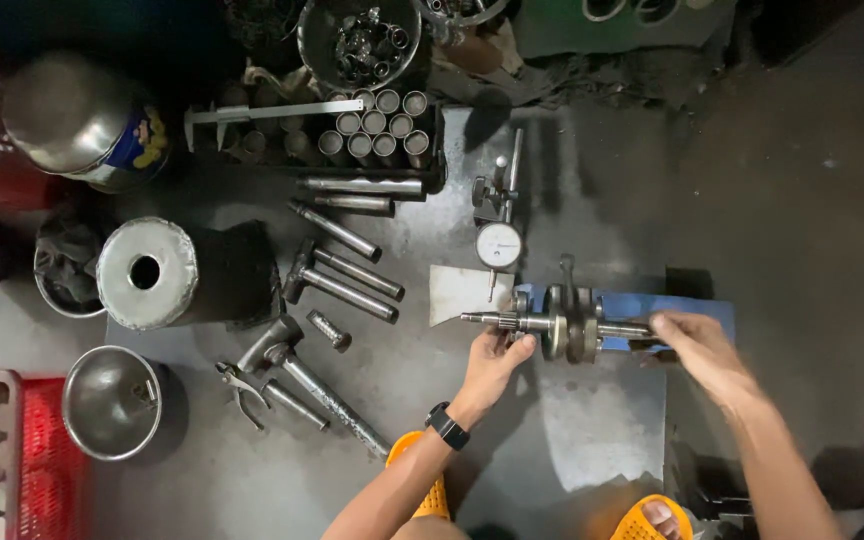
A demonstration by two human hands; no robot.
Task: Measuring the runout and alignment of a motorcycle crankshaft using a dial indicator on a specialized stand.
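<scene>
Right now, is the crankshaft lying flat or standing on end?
Lying flat: the crankshaft runs sideways, left hand at one shaft end, right hand at the other.

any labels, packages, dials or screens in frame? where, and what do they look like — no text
Tin can: top left, lying tilted, shiny silver with a blue and yellow label band.
Dial gauge: centre, above the crankshaft held by the left hand and right hand; round white face, metal stand.
Wristwatch: left wrist, dark square, screen not readable.
No signs or lit screens seen.

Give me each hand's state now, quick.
Left hand: fingers closed on the left shaft end of the crankshaft.
Right hand: gripping the crankshaft's right shaft end.
</scene>
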